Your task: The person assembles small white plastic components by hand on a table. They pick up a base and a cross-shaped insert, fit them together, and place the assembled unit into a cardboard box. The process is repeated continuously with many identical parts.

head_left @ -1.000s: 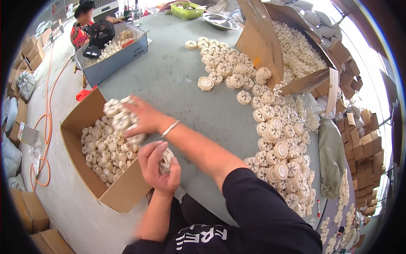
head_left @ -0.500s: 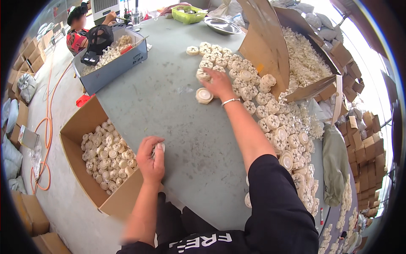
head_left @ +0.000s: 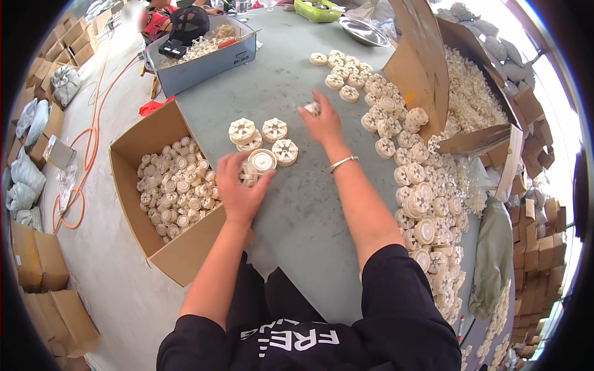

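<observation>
My left hand (head_left: 240, 196) is curled around a cream round plastic part (head_left: 249, 175) at the table's edge beside the carton. Against it lies a small cluster of similar parts: a smooth-faced disc (head_left: 263, 161) and several slotted ones, such as a slotted disc (head_left: 275, 130). Farther right, my right hand (head_left: 327, 128) is held over the table, fingers closed on a pale plastic part (head_left: 312, 109) that is blurred and partly hidden. A long heap of the same cream parts (head_left: 416, 198) runs along the right side of the table.
An open carton (head_left: 139, 216) full of cream parts stands at the left. Behind it are a blue-grey box (head_left: 207, 67) with a black cap on it, and a person. A metal tray (head_left: 364, 32) and a green basket (head_left: 318, 11) lie far back. Cardboard panels (head_left: 427, 68) border the heap.
My right hand has drawn back from the heap toward the middle. My left hand has moved forward, and a cluster of parts now lies beside it. The whole view has shifted.
</observation>
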A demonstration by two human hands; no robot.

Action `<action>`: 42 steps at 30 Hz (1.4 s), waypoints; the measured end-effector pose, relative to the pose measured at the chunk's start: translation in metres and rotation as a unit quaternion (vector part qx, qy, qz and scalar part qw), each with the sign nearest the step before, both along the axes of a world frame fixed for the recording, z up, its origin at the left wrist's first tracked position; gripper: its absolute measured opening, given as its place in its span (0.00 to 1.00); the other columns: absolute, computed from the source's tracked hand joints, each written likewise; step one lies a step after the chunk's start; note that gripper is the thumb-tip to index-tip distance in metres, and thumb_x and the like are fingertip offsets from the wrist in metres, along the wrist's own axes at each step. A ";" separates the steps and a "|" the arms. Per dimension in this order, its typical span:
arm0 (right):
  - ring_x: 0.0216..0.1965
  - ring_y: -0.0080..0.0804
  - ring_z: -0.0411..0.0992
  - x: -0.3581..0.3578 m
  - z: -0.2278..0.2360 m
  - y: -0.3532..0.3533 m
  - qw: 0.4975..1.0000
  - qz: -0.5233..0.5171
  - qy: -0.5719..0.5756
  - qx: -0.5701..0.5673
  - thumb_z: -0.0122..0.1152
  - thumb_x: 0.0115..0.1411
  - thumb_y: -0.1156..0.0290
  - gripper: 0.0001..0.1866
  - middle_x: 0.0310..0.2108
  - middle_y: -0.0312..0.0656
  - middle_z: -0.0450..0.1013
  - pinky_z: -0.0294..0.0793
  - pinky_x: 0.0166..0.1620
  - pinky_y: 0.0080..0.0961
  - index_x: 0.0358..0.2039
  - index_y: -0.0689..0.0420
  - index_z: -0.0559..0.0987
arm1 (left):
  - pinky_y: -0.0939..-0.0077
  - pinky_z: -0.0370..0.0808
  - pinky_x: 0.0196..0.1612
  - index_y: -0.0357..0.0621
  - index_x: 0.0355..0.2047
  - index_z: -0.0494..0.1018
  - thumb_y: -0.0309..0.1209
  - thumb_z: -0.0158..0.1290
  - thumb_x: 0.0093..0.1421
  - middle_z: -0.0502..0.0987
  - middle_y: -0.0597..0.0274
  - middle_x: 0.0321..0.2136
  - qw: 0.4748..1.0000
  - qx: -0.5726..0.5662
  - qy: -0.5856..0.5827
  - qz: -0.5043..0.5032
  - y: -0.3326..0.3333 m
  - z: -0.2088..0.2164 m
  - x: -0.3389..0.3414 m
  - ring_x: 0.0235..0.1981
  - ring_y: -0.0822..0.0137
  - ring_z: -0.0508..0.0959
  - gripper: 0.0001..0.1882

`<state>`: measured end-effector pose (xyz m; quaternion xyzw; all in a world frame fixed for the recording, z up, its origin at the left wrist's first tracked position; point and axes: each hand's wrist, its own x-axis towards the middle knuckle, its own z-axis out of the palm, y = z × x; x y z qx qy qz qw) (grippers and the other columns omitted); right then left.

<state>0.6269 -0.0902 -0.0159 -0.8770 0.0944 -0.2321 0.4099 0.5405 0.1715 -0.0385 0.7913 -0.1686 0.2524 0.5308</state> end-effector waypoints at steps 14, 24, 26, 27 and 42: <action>0.68 0.51 0.66 0.023 -0.050 0.116 0.981 0.067 -0.034 -0.180 0.65 0.65 0.45 0.27 0.69 0.41 0.73 0.56 0.74 0.57 0.61 0.39 0.84 | 0.56 0.77 0.56 0.46 0.46 0.83 0.28 0.74 0.48 0.79 0.57 0.47 0.985 0.156 -0.053 0.041 0.025 0.000 0.011 0.51 0.50 0.78 0.23; 0.62 0.41 0.74 0.052 -0.046 0.116 0.968 0.247 -0.002 0.046 0.64 0.66 0.66 0.26 0.63 0.47 0.78 0.72 0.66 0.37 0.65 0.50 0.81 | 0.58 0.79 0.52 0.46 0.48 0.81 0.25 0.65 0.53 0.81 0.58 0.42 0.982 0.161 -0.055 -0.080 -0.010 0.006 -0.003 0.46 0.53 0.80 0.20; 0.48 0.30 0.80 0.050 -0.039 0.104 0.945 0.207 0.044 0.248 0.66 0.65 0.70 0.24 0.55 0.44 0.83 0.79 0.55 0.28 0.62 0.53 0.83 | 0.58 0.79 0.53 0.46 0.52 0.79 0.26 0.65 0.54 0.82 0.57 0.47 0.973 0.197 -0.032 -0.115 -0.009 0.012 0.007 0.47 0.52 0.81 0.23; 0.47 0.30 0.80 0.048 -0.038 0.089 0.959 0.200 0.040 0.199 0.65 0.65 0.70 0.23 0.53 0.43 0.84 0.79 0.54 0.28 0.61 0.53 0.84 | 0.58 0.79 0.54 0.46 0.53 0.79 0.26 0.65 0.54 0.82 0.57 0.49 0.968 0.210 -0.024 -0.137 -0.012 0.014 0.016 0.48 0.51 0.81 0.24; 0.77 0.57 0.55 -0.044 0.017 -0.185 0.850 -0.414 0.239 -0.222 0.55 0.67 0.33 0.38 0.76 0.45 0.64 0.53 0.73 0.69 0.73 0.35 0.72 | 0.54 0.73 0.66 0.48 0.69 0.70 0.42 0.70 0.58 0.69 0.52 0.70 0.974 0.206 0.090 -0.027 -0.025 0.010 0.107 0.64 0.44 0.74 0.40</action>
